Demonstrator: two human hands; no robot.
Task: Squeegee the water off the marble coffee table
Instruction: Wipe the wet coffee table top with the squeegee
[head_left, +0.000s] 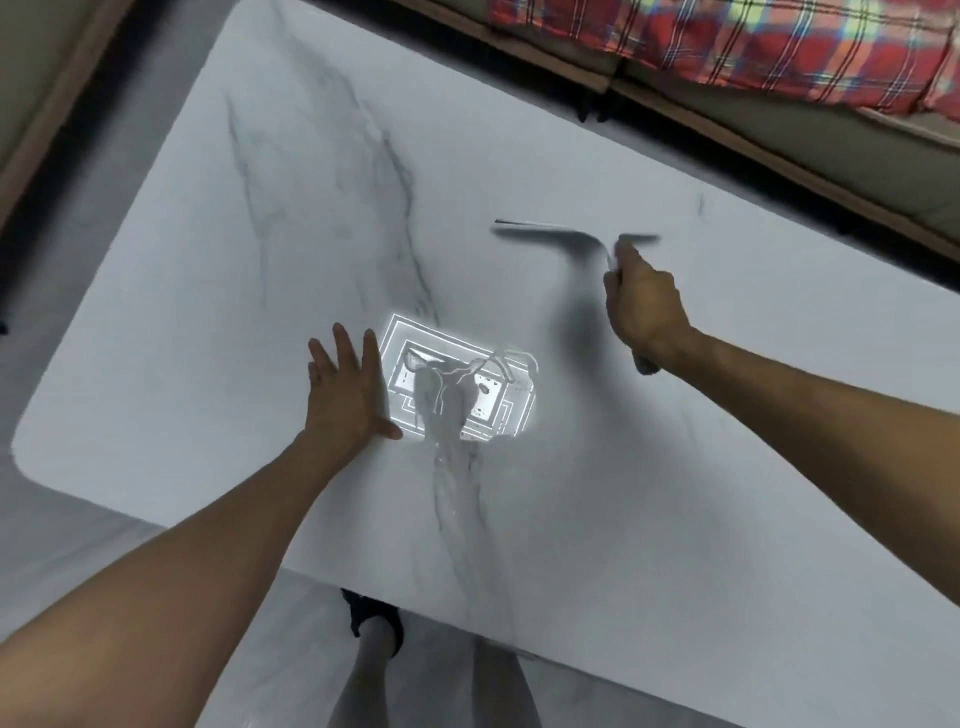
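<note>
Head view: white marble surface (649, 493) with grey veins fills most of frame, set diagonally. Rounded corner at far left, near edge runs from that corner down toward lower right, far edge runs along a sofa base (753, 150) at upper right. Plaid blanket (753, 36) on the sofa, top right. Grey floor (130, 519) shows past the left corner and below the near edge; person's legs (374, 670) stand just beside the near edge. Wide bare marble toward the left corner and toward the lower right, nothing standing on it.

Water (457, 457) lies in a puddle and streak near the middle, running toward the near edge, over a bright ceiling-light reflection (498, 410).

Left hand (345, 389) flat on the surface, palm down, fingers (343, 345) spread and straight, thumb out toward the puddle, holding nothing.

Right hand (647, 306) curled tight around the handle of the squeegee (571, 236), handle end poking out below the fist. Blade blurred, lies across the surface toward the far edge, well apart from the puddle; cannot tell if the blade touches the marble.
</note>
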